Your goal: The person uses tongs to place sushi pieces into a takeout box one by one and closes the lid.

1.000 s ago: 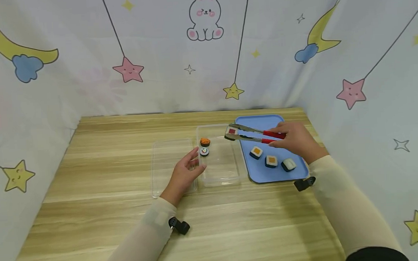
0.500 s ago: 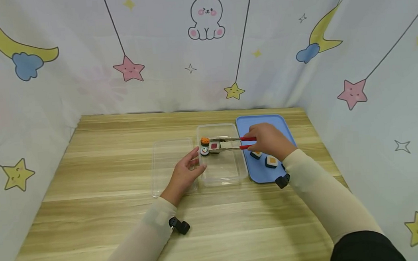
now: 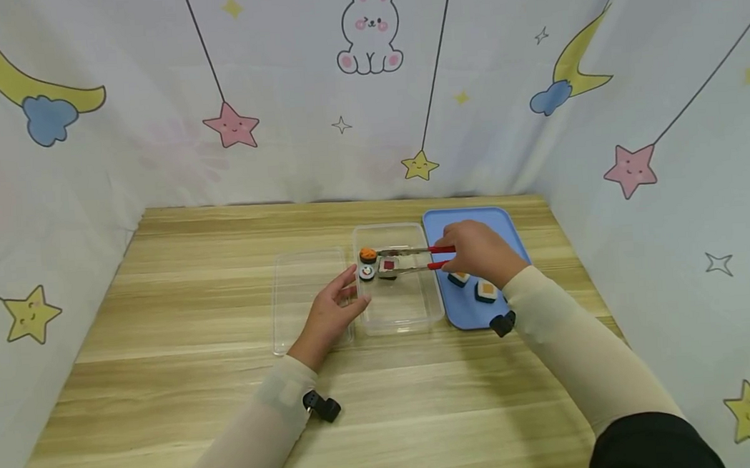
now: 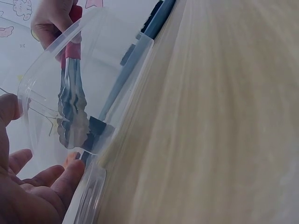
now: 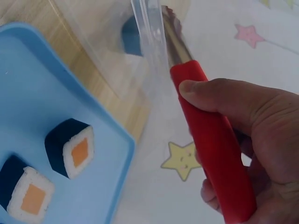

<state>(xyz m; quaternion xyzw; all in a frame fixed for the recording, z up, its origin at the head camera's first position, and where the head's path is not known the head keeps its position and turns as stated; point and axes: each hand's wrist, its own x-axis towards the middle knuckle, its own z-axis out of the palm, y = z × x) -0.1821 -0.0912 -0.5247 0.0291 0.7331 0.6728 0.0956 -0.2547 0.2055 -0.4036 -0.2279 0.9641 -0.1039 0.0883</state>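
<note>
My right hand (image 3: pixel 479 249) grips red-handled metal tongs (image 5: pixel 210 140), thumb on the upper handle. The tongs' tips reach into a clear plastic container (image 3: pixel 393 327), around a square sushi piece (image 3: pixel 388 265) with a red centre. Beside that piece, along the container's left wall, sit an orange-topped sushi (image 3: pixel 368 254) and a round white-and-black roll (image 3: pixel 366 272). In the left wrist view the tips are low inside the container, close to a dark block. My left hand (image 3: pixel 327 314) rests at the container's left side, fingers extended and spread, fingertips right at its wall.
A blue tray (image 3: pixel 474 219) stands directly right of the container, partly under my right forearm. Sushi pieces with orange centres (image 3: pixel 486 291) lie on it. Left of the container is a flat clear lid (image 3: pixel 298 296), partly behind my left hand. A patterned curtain (image 3: pixel 293 167) borders the table.
My right hand has moved left from the tray, carrying the red-centred sushi in the tongs into the container. Lately the tongs' arms have spread slightly. My left hand has stayed put.
</note>
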